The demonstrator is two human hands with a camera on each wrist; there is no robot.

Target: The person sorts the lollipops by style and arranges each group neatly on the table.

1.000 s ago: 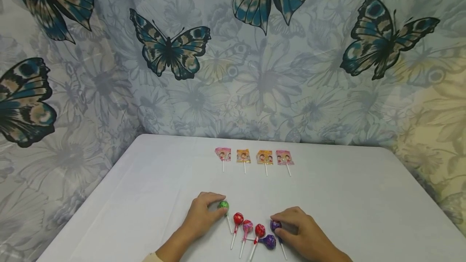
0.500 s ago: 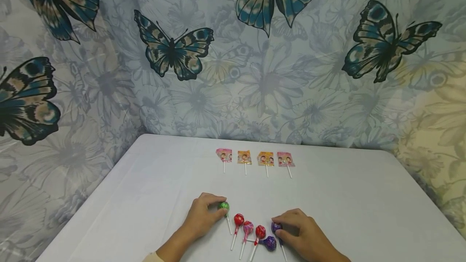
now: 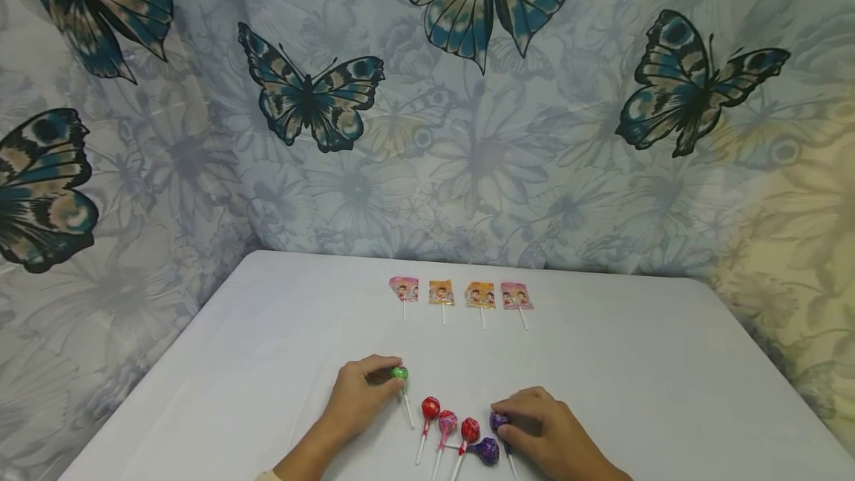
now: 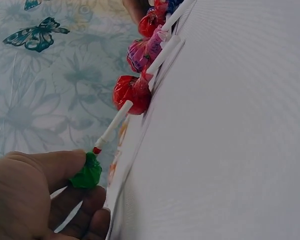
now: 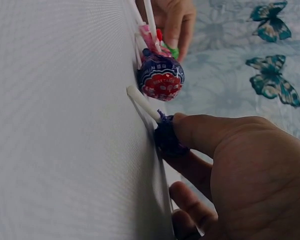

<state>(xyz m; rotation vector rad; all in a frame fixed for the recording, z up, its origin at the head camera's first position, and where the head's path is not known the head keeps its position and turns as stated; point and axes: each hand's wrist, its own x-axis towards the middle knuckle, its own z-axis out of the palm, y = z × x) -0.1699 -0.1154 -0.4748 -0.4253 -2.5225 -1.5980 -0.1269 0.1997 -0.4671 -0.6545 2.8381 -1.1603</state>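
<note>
My left hand [image 3: 357, 396] pinches the green-wrapped head of a lollipop [image 4: 90, 172] between thumb and fingers, its white stick pointing toward me. My right hand [image 3: 551, 429] pinches the head of a purple lollipop [image 5: 169, 135] at the right end of the group. Between the hands lie a red lollipop [image 3: 430, 408], a pink lollipop [image 3: 447, 422] and a second red lollipop [image 3: 470, 430], side by side with sticks toward me. Another purple lollipop [image 3: 488, 451] lies crosswise, its head to the right and its stick passing by the second red one.
Toward the back of the white table [image 3: 300, 303] is a row of flat-packed lollipops: a pink packet [image 3: 404, 289], two orange packets [image 3: 441, 292] and another pink packet [image 3: 516, 295]. A butterfly-patterned cloth wall [image 3: 481, 169] stands behind the table.
My left hand has shifted slightly left with the green lollipop, widening its gap from the red one. The right hand keeps its pinch on the purple lollipop. The head view has shifted a little.
</note>
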